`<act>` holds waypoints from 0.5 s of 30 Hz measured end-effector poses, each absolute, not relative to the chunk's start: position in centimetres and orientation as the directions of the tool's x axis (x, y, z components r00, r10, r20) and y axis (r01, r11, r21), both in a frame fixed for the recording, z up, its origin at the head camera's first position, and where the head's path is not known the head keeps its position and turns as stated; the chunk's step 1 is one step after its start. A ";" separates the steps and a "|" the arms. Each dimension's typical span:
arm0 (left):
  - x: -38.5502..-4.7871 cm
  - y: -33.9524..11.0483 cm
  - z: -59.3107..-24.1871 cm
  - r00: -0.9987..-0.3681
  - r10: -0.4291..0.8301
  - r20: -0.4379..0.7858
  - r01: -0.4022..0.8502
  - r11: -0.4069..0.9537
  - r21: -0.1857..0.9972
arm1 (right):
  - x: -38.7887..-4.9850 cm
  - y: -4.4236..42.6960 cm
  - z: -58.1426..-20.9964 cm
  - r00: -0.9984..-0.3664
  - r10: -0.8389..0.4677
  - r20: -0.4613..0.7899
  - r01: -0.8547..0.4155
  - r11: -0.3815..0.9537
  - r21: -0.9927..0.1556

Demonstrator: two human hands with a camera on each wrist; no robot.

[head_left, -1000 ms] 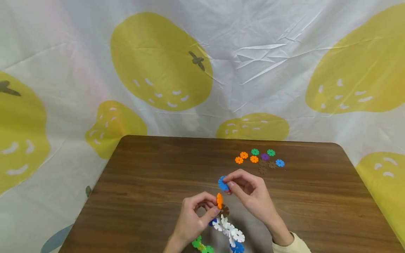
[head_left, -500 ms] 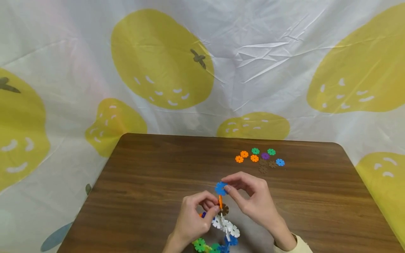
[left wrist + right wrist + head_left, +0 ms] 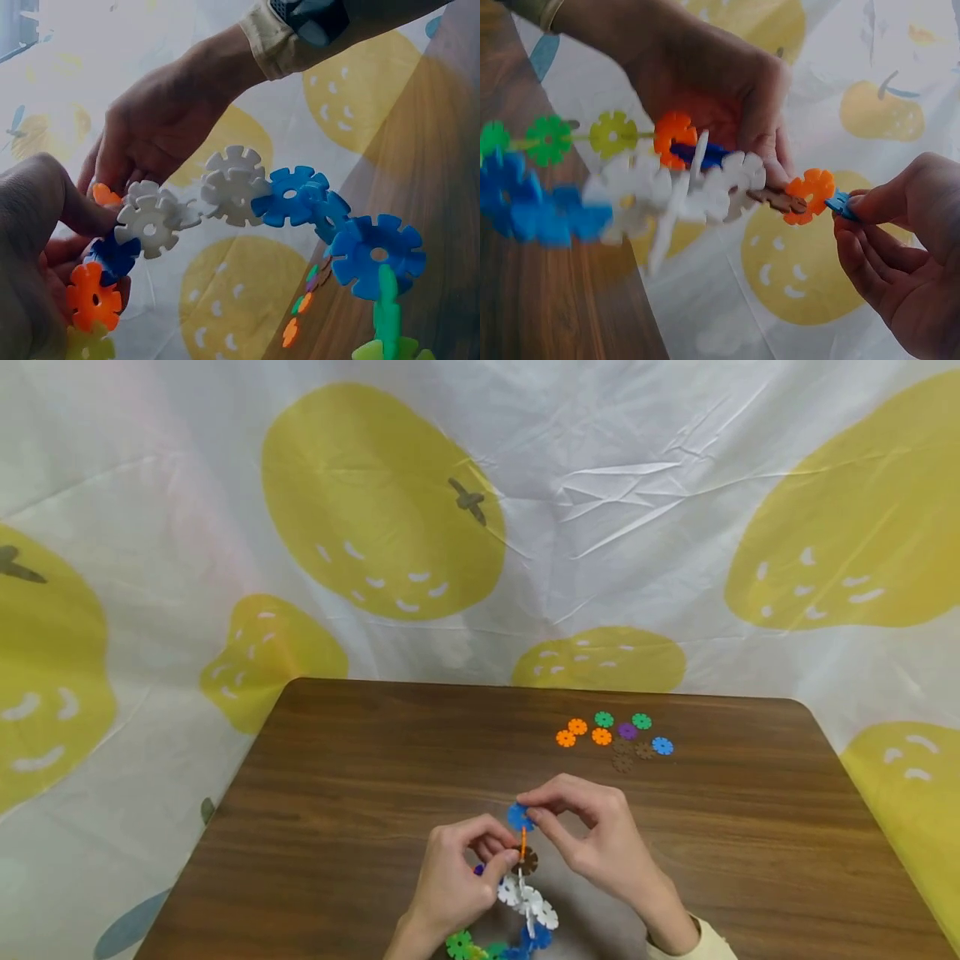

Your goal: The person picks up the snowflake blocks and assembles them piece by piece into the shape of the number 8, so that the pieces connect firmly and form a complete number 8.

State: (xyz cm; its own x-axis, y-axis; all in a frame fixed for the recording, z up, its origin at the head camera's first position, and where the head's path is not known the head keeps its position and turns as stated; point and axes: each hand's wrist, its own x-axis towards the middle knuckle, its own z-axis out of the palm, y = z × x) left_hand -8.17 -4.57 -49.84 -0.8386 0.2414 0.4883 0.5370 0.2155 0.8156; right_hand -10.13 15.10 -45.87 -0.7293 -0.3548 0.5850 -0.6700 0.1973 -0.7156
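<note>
My right hand (image 3: 603, 839) pinches a light blue notched interlocking disc (image 3: 517, 817) between thumb and fingers. Its edge meets the rim of an upright orange disc (image 3: 810, 196); whether the slots are engaged cannot be told. A brown disc (image 3: 529, 861) joins that orange one to a looping chain of interlocking discs. In the left wrist view, white discs (image 3: 149, 228), blue discs (image 3: 291, 194) and a green disc (image 3: 387, 315) follow along the chain. My left hand (image 3: 459, 870) grips the chain near the orange and brown discs, its fingers partly hiding a dark blue disc (image 3: 115, 256).
Loose discs lie flat toward the back right of the brown table (image 3: 360, 760): orange discs (image 3: 602, 737), green discs (image 3: 641, 721), a purple disc (image 3: 627, 732), brown discs (image 3: 645, 751) and a blue disc (image 3: 662, 746). A lemon-print curtain (image 3: 600, 552) hangs behind.
My right hand has come down and slightly left, bringing the blue disc from above the orange disc to its top edge. The orange disc has turned edge-on; the chain below shifted slightly left.
</note>
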 end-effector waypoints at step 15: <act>-8.3 -4.1 -49.9 -0.860 0.150 0.488 0.511 0.289 0.810 | -9.3 14.4 -47.3 -0.769 -0.369 0.522 -0.609 0.177 -0.773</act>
